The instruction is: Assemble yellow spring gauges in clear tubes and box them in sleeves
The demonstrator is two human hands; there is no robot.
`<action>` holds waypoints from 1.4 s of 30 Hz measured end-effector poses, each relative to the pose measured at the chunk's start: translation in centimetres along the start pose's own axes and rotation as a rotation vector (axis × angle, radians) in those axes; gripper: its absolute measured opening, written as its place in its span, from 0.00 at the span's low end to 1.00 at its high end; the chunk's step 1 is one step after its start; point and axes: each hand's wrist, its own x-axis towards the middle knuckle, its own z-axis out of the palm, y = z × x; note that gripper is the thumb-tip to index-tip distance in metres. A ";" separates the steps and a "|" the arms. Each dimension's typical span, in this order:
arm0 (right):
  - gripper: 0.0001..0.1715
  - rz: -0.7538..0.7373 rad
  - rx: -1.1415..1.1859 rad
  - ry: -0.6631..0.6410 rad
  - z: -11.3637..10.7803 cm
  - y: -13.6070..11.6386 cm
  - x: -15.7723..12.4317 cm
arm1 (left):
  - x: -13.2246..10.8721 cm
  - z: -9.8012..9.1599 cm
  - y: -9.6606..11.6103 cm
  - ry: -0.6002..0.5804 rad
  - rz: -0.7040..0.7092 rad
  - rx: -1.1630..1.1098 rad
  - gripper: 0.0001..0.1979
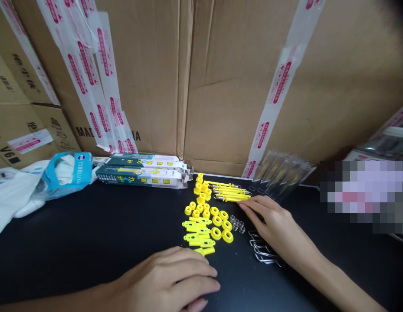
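My left hand [168, 277] lies flat on the black table [90, 234] near the front edge, fingers stretched out, empty, its fingertips just below a row of flat yellow plastic pieces [198, 236]. My right hand [273, 225] reaches in from the right with fingers extended, empty. Its fingertips touch the table beside small metal springs [237, 223] and just below several yellow rods [229, 191]. Yellow rings [221, 223] and small yellow caps [199, 197] lie between the two hands. Bent wire hooks [263, 251] rest partly under my right wrist.
Large taped cardboard boxes [221, 86] wall off the back. Green printed packages [142, 171] lie at the back centre, clear plastic sleeves [282, 173] to their right. A white and blue plastic bag [41, 182] sits at the left. A blurred patch covers the right side.
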 end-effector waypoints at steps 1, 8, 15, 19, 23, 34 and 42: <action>0.18 0.000 0.006 0.000 0.0 0.0 0.0 | 0.0 0.1 0.0 0.002 -0.005 0.002 0.13; 0.19 0.002 0.056 0.020 -0.6 -1.2 -0.1 | -0.2 0.3 -0.1 0.058 -0.028 0.044 0.13; 0.12 -0.035 0.160 0.083 -1.3 -3.9 -0.9 | -0.4 0.4 -0.1 0.031 -0.037 0.069 0.14; 0.07 -0.146 0.282 0.137 -1.6 -5.6 -1.5 | -0.6 0.7 -0.1 0.044 -0.046 0.059 0.14; 0.08 -0.261 0.385 0.091 -1.7 -7.0 -2.1 | -0.5 0.8 -0.2 0.041 -0.054 0.059 0.15; 0.11 -0.556 0.327 -0.040 -2.0 -7.8 -2.2 | -0.5 0.9 -0.2 0.057 -0.048 0.054 0.13; 0.34 -0.627 0.219 -0.012 -2.7 -8.3 -1.8 | -0.9 1.1 0.0 0.048 -0.129 -0.052 0.03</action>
